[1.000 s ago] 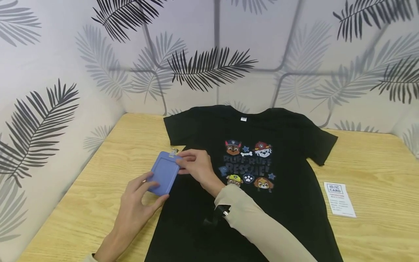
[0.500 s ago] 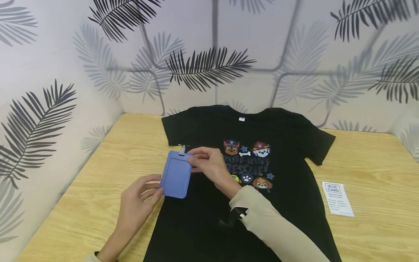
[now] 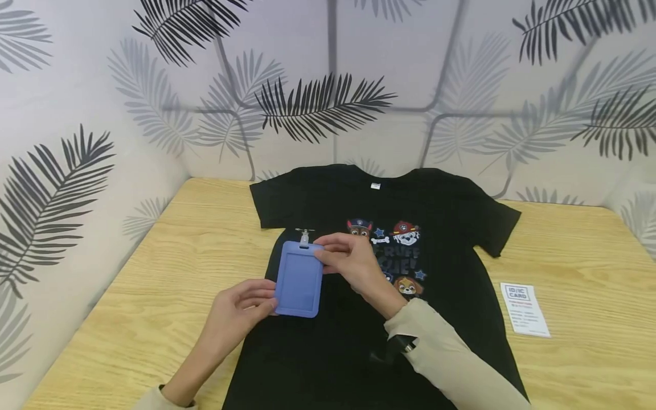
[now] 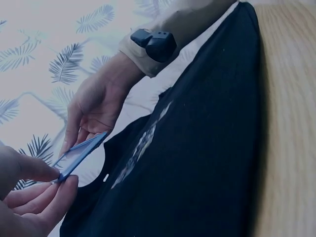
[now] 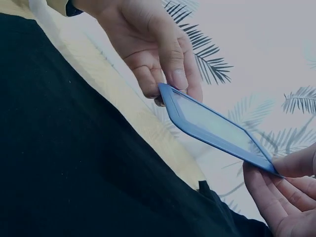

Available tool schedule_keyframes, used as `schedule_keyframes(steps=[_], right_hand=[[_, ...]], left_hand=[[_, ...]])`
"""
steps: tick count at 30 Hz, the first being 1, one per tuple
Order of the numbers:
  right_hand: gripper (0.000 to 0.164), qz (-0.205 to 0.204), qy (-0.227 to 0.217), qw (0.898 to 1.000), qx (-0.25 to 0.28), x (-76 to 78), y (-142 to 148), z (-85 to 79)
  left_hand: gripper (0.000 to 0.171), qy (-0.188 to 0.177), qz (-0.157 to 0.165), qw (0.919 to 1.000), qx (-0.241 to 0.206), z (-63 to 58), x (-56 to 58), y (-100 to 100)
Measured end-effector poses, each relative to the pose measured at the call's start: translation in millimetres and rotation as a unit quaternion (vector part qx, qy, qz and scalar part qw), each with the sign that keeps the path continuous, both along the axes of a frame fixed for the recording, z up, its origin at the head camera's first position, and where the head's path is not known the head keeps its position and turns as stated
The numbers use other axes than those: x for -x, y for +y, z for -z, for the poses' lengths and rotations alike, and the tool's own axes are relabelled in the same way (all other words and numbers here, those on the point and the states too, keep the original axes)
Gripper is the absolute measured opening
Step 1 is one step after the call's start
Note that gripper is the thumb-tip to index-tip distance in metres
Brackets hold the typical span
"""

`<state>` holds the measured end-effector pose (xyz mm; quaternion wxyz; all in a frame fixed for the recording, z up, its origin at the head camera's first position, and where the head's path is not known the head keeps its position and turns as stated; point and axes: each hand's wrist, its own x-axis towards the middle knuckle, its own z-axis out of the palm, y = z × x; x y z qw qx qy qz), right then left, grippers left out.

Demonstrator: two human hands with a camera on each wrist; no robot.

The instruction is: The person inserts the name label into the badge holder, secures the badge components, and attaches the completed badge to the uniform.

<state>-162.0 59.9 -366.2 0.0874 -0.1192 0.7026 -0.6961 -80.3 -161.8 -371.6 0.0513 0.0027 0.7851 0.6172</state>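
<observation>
A blue badge holder [image 3: 299, 279] is being held in the air above the left-hand part of a black T-shirt [image 3: 435, 341], with its framed face turning toward the head camera; both wrist views are showing a gap between holder and cloth. A clip [image 3: 304, 237] is standing up from the slot at the holder's top edge. The right hand [image 3: 353, 265] is pinching the upper right corner, its thumb lying in front and its fingers behind, while the left hand [image 3: 243, 307] is pinching the lower left edge between thumb and fingers. As to progress, the holder is already off the table and the clip is sitting at its slot; no card is showing in the frame, and the clip is not visibly fastening to the shirt, though contact there cannot be told. A white card [image 3: 524, 310] headed "ID/IC CARD" is lying apart, just beside the shirt's right edge. The shirt, bearing a cartoon print [image 3: 405, 233] that the right hand is partly covering, is lying spread on a wood-grain table [image 3: 128, 296]. Behind, a pale backdrop [image 3: 215, 165] with dark and grey leaf patterns is enclosing the table.
</observation>
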Motion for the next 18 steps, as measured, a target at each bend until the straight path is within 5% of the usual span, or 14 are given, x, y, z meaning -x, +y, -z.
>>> schedule_keyframes(steps=[8,18], right_hand=[[0.025,0.002,-0.002,1.0,-0.027,-8.5,22.4,-5.7],[0.027,0.002,0.008,0.999,-0.045,-22.8,49.0,-14.6]], left_hand=[[0.035,-0.026,0.085,0.9952,-0.042,-1.9,3.3,11.2],[0.034,-0.039,0.135,0.9881,-0.063,-5.4,1.7,27.7]])
